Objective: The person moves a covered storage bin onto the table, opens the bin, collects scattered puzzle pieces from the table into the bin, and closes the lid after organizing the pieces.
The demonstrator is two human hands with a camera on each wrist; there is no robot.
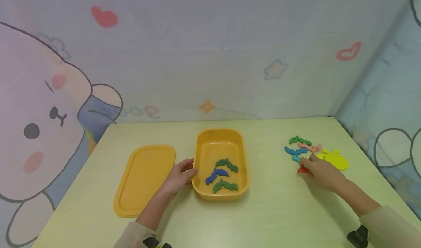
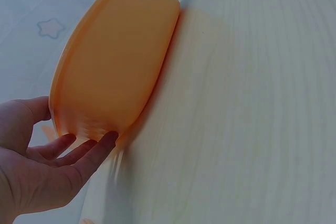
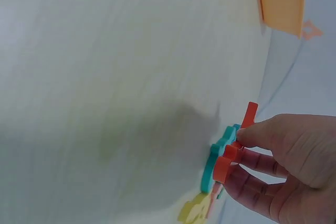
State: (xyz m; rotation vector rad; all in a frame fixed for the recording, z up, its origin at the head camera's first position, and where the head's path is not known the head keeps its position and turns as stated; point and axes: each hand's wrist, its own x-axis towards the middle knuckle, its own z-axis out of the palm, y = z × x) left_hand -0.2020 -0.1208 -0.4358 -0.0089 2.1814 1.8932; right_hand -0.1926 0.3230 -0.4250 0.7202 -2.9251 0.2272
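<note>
My left hand holds the near left side of a yellow plastic tub, thumb at the rim. In the left wrist view the other fingertips touch its outer wall. Inside the tub lie a blue curved notched piece and two green ones. At the right, my right hand pinches a red curved piece between thumb and fingers, seen best in the right wrist view. Close by it are a teal piece, a blue piece, a pink piece and a green piece.
Left of the tub a flat yellow lid lies on the pale table. Yellow flat pieces lie beyond my right hand, near the table's right edge. A printed cloth hangs behind the table.
</note>
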